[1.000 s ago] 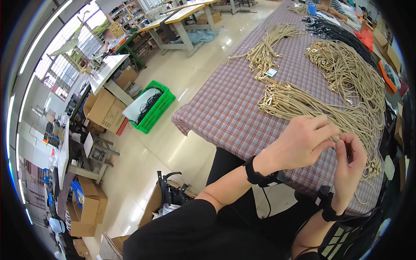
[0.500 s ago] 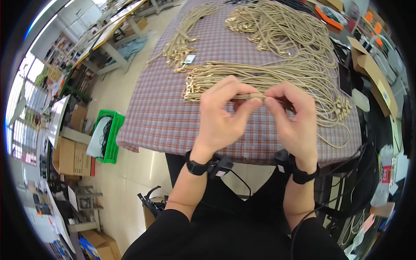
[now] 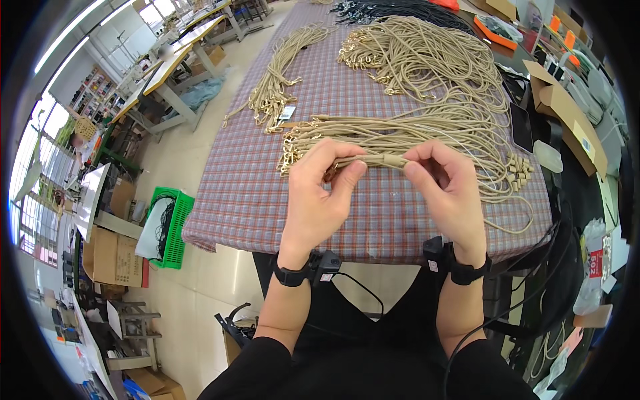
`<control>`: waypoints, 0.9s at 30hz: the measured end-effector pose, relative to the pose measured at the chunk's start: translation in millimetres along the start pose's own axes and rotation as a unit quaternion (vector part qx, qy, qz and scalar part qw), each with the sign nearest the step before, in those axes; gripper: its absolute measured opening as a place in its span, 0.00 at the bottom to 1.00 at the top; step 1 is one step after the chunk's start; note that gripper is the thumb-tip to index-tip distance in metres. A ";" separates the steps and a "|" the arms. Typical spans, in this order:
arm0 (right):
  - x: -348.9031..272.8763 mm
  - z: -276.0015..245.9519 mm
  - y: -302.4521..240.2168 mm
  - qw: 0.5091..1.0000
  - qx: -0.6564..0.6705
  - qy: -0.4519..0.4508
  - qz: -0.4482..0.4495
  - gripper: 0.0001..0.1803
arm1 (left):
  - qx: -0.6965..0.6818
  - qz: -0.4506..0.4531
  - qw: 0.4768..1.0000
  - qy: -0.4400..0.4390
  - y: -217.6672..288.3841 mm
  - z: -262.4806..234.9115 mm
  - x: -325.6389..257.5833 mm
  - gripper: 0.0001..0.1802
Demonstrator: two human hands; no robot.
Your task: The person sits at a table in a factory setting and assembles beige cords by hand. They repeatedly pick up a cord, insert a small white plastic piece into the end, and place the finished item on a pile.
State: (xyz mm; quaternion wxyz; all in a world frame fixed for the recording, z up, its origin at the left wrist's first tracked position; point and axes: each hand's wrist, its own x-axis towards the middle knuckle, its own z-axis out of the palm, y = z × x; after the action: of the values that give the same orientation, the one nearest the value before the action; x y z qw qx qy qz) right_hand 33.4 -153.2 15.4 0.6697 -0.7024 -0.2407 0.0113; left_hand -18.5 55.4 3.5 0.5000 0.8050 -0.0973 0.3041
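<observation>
A tan cord (image 3: pixel 387 161) with a thicker sleeve-like part is stretched level between my two hands, above the table's near half. My left hand (image 3: pixel 323 193) pinches it at the left between thumb and fingers, and a bit of metal shows under those fingers. At the other end of the thick part, my right hand (image 3: pixel 448 190) grips the cord with thumb and forefinger. Just beyond my hands lies a row of tan cords (image 3: pixel 400 127), their gold-coloured metal clasps (image 3: pixel 288 148) gathered at the left and tan end pieces (image 3: pixel 520 172) at the right.
A checked cloth (image 3: pixel 267 220) covers the table. Farther back lie a large tangle of tan cords (image 3: pixel 433 50), a smaller bundle (image 3: pixel 283 73) and black cords (image 3: pixel 400 12). A phone (image 3: pixel 521 128) and an open cardboard box (image 3: pixel 567 110) are at the right. A green basket (image 3: pixel 175 247) stands left on the floor.
My hands have moved apart, the left one shifting left, so more of the thick part of the cord shows between them. The whole view has shifted slightly.
</observation>
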 end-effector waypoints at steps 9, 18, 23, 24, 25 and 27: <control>2.8 18.7 -1.7 0.986 -0.106 0.004 -0.128 0.09 | 0.041 0.020 0.999 -0.024 14.3 12.0 1.4 0.09; 2.0 23.3 -7.0 0.973 -0.155 0.013 -0.168 0.09 | 0.035 0.008 0.999 -0.031 13.1 8.6 0.5 0.06; 2.6 25.7 -14.2 0.968 -0.125 0.023 -0.217 0.14 | -0.024 -0.021 0.999 -0.003 15.9 19.1 -3.9 0.03; 3.3 25.1 -13.4 0.962 -0.137 0.017 -0.234 0.14 | -0.021 -0.015 1.000 -0.003 15.5 18.8 -3.3 0.03; 3.2 21.9 -10.8 0.957 -0.152 0.011 -0.249 0.15 | -0.021 -0.010 1.000 -0.004 13.9 19.4 -3.3 0.03; 3.0 21.7 -8.3 0.946 -0.172 0.017 -0.273 0.15 | -0.010 -0.006 1.000 -0.007 14.5 18.1 -3.3 0.02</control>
State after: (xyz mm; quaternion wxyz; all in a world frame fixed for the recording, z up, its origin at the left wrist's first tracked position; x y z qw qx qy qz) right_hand 26.1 -131.9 21.9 0.5199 -0.7145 -0.4102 -0.2257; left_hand -20.7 32.3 6.6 0.5088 0.8028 -0.0993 0.2946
